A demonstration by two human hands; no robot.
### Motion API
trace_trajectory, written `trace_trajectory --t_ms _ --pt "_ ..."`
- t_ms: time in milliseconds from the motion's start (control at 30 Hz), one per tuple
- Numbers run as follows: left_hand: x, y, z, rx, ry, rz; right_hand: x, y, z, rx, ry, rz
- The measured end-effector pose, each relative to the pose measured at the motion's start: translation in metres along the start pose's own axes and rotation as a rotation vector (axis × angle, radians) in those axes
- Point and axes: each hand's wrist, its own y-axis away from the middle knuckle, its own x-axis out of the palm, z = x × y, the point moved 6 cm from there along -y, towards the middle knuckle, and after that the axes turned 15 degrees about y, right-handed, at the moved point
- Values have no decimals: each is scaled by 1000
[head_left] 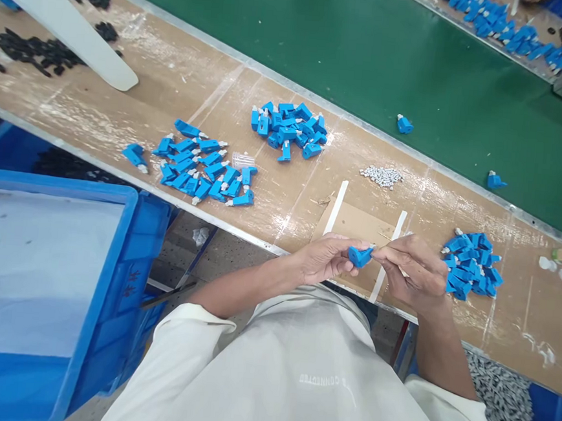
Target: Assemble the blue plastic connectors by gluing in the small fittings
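My left hand (328,258) is closed on a small blue plastic part (360,256), held between thumb and fingers above the front edge of the bench. A pale tip shows at the part's right end. Right there, the fingers of my right hand (415,270) are pinched together against that end; what lies between them is too small to make out. Under both hands is a piece of cardboard (358,224) with white tape strips along its sides. Just behind it sits a small heap of grey-white pieces (382,176).
Piles of blue parts lie left (201,168), centre (287,128) and right (474,264) on the bench (271,216). Behind runs a green conveyor belt (324,39) carrying two blue parts. A blue crate (127,276) stands lower left. Black pieces (35,52) and a person's white sleeve (67,22) are upper left.
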Motion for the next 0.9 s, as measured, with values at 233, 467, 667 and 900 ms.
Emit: trace_trajectory --t_ms 233,467,667,900 --pt "0 -1 -1 6 -4 -39 -1 0 3 -103 58 44" --pt "-3 -2 1 -35 -1 -46 1 2 -2 -103 15 36" --pt "-1 -2 1 -23 -78 20 0 0 -11 9 -159 34" --pt "28 14 -12 205 -257 138 -4 5 -32 359 -569 -97"
